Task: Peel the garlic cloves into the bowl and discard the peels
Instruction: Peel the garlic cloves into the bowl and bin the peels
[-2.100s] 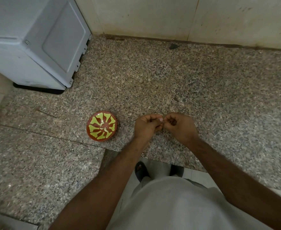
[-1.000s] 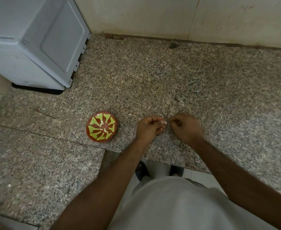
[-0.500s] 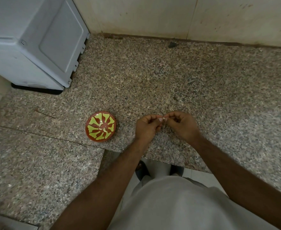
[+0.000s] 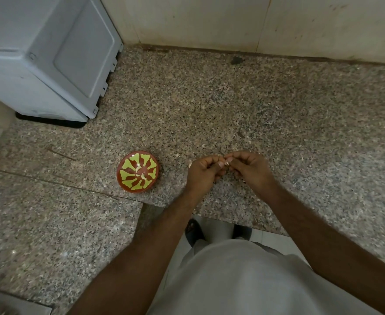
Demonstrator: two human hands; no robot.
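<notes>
A small red bowl [image 4: 138, 172] with a yellow pattern stands on the granite counter [image 4: 232, 105], with a few pale peeled cloves [image 4: 141, 175] inside. To its right my left hand [image 4: 203, 172] and my right hand [image 4: 248, 169] meet fingertip to fingertip just above the counter. Both pinch a small pale garlic clove [image 4: 226, 160] between them; most of it is hidden by the curled fingers. A pale scrap of peel [image 4: 189, 164] lies beside my left hand.
A grey appliance [image 4: 44, 55] stands at the back left corner against the tiled wall [image 4: 255, 23]. The counter's front edge steps in near my feet [image 4: 193, 230]. A dark speck [image 4: 235, 60] lies near the wall.
My hands drew slightly apart a second ago, then came back together on the clove. The bowl has stayed in place.
</notes>
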